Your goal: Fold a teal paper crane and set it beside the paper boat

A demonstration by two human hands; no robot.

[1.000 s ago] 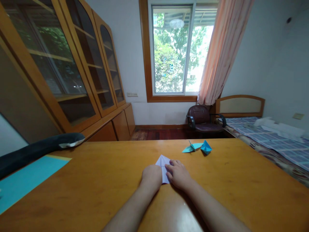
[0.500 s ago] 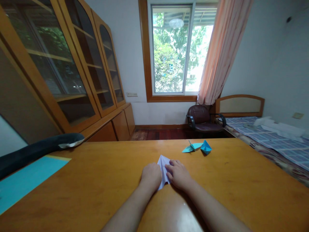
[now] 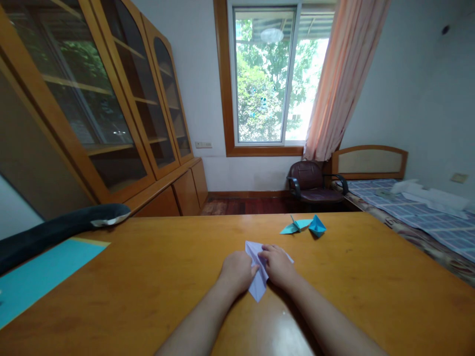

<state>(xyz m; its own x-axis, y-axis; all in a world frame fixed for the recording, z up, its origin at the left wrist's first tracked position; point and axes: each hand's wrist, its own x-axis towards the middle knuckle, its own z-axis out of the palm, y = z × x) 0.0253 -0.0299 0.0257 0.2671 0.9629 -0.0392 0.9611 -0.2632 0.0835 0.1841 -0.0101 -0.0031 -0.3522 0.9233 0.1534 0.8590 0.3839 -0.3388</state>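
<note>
A pale lilac folded paper (image 3: 259, 287) lies on the wooden table (image 3: 148, 277) between my two hands. My left hand (image 3: 236, 273) grips its left side with curled fingers. My right hand (image 3: 278, 264) presses on its right side, fingertips near the top point. A corner of the sheet sticks out to the right of my right hand, and its lower tip points towards me.
Two blue origami figures (image 3: 304, 225) sit farther back on the table. A turquoise sheet (image 3: 40, 277) and a dark padded object (image 3: 55, 230) lie at the left. Beyond the table stand a glass-door cabinet (image 3: 111, 99), a chair (image 3: 313, 183) and a bed (image 3: 419, 207).
The paper has been turned and pulled nearer to me; its lower tip now shows below my hands and a corner has appeared at the right. Both hands shifted slightly towards me.
</note>
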